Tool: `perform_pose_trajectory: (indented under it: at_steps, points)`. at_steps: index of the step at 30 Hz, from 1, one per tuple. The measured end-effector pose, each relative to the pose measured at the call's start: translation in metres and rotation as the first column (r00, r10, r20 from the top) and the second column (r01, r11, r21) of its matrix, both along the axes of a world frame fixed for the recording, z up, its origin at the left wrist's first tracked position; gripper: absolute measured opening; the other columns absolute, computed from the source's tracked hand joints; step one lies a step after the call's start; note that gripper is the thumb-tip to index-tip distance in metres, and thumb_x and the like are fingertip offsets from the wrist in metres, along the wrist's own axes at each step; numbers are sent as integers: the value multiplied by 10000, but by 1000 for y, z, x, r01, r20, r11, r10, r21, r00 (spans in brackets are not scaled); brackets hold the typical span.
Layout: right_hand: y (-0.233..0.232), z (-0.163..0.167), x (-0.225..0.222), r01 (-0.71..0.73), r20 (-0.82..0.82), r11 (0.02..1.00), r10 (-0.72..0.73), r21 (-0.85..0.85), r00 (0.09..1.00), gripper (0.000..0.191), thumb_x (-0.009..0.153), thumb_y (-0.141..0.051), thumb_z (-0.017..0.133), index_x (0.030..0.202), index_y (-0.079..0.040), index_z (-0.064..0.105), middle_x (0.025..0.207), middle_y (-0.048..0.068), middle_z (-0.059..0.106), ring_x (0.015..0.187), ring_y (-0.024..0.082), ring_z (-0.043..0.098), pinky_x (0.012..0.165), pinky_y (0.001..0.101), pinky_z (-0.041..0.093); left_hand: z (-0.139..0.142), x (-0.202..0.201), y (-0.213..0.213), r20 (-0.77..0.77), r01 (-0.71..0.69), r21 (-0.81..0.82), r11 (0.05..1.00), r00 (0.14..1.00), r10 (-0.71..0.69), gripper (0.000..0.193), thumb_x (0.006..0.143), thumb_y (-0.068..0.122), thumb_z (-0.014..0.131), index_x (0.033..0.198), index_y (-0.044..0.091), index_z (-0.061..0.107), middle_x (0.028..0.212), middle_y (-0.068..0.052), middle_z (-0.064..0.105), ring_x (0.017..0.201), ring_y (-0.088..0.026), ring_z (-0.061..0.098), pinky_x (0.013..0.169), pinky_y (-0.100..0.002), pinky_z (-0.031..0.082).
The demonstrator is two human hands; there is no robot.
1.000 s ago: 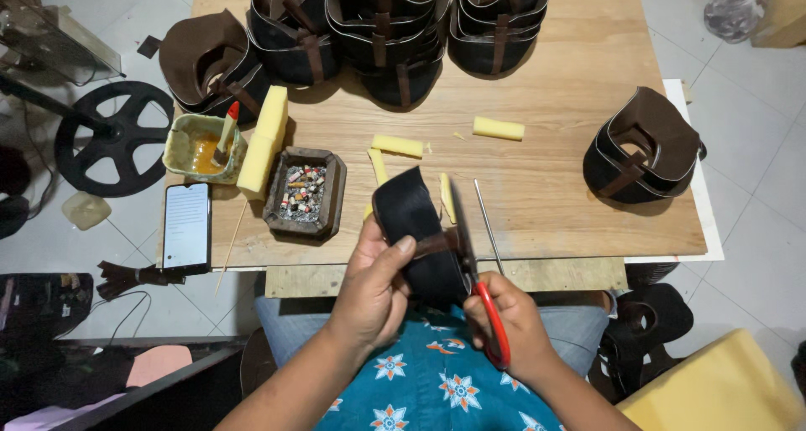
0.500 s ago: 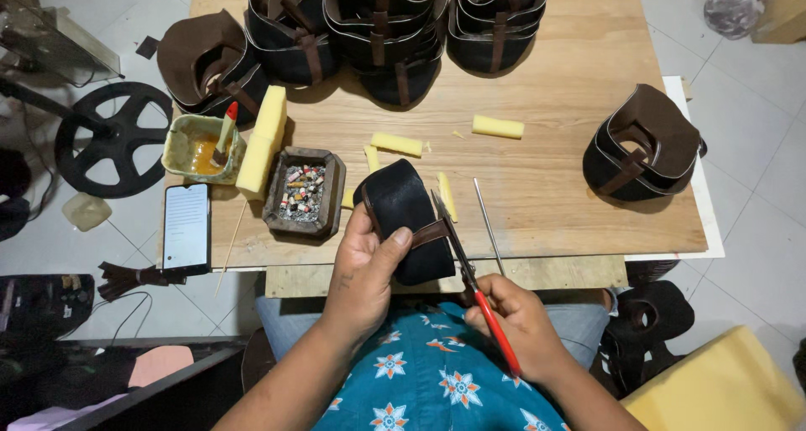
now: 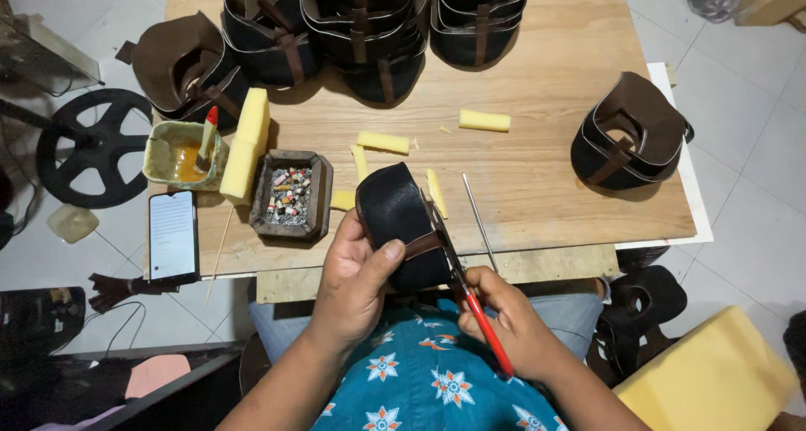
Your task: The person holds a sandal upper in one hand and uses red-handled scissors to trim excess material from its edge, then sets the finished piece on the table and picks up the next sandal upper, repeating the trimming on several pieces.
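My left hand [image 3: 357,273] grips a black leather cap piece [image 3: 396,215] with a brown strap, held over the near edge of the wooden table [image 3: 546,171]. My right hand [image 3: 504,322] holds red-handled scissors [image 3: 470,297], whose blades lie against the right side of the piece at the strap. Both hands are just above my lap, over a blue flowered shirt.
Stacks of dark leather caps [image 3: 369,28] line the far edge; single ones sit at left [image 3: 189,66] and right [image 3: 630,133]. Yellow foam strips [image 3: 382,141], a foam block [image 3: 245,146], a glue pot [image 3: 180,154], an ashtray [image 3: 290,196], a phone [image 3: 172,234] and a thin metal rod [image 3: 478,221] lie nearby.
My left hand has turned the leather piece and lifted it slightly toward the table. The scissors have shifted along its right edge to the strap.
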State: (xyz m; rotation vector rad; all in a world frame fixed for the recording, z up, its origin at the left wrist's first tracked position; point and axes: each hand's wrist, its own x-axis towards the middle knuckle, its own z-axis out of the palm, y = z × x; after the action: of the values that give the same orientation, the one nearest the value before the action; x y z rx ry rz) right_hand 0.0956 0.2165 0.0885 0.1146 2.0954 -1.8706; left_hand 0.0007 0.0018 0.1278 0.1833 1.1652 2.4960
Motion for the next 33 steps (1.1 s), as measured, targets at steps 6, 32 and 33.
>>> perform_pose_trajectory:
  at_steps: [6, 32, 33]
  points:
    - [2, -15, 3, 17, 23, 998, -16, -55, 1000, 374, 857, -156, 739, 1168, -9, 594, 859, 19, 596, 742, 76, 574, 678, 249, 519, 0, 2, -1, 3, 7, 7, 1000, 1000, -7, 509, 980, 59, 621, 1450, -2, 438, 1351, -137, 618, 1250, -199, 604, 1119, -383, 468]
    - [14, -39, -14, 665, 300, 509, -622, -546, 723, 209, 877, -65, 720, 1014, -103, 566, 773, 16, 619, 612, 136, 650, 572, 264, 531, 20, 19, -1, -687, -501, -708, 497, 327, -649, 109, 665, 95, 718, 758, 86, 662, 828, -81, 590, 887, -291, 601, 1068, -524, 411]
    - [14, -41, -13, 665, 317, 494, -614, -561, 723, 206, 880, -60, 721, 994, -114, 557, 758, 10, 615, 604, 136, 653, 567, 267, 534, 21, 19, 0, -692, -517, -699, 495, 313, -650, 104, 668, 87, 712, 754, 85, 654, 830, -82, 589, 889, -288, 603, 1078, -523, 413]
